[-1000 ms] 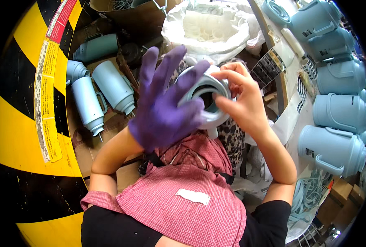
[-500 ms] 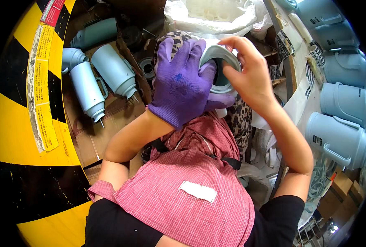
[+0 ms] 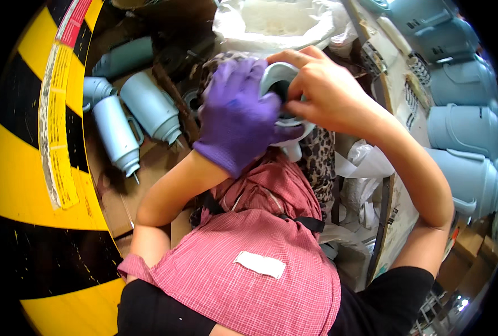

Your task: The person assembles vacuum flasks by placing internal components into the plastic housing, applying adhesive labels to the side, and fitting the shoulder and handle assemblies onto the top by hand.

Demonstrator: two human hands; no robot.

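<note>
The left hand, in a purple glove, wraps its fingers against the side of a pale blue jug body, covering most of it. The bare right hand curls over the rim, fingertips dipping into the dark mouth, so what is inside cannot be made out. The opening faces up toward the camera; the long axis runs away, hidden behind both hands. The jug is held above the lap and a pink checked apron. To the left, 3 matching flasks lie on their sides. A white bag stands open behind.
</note>
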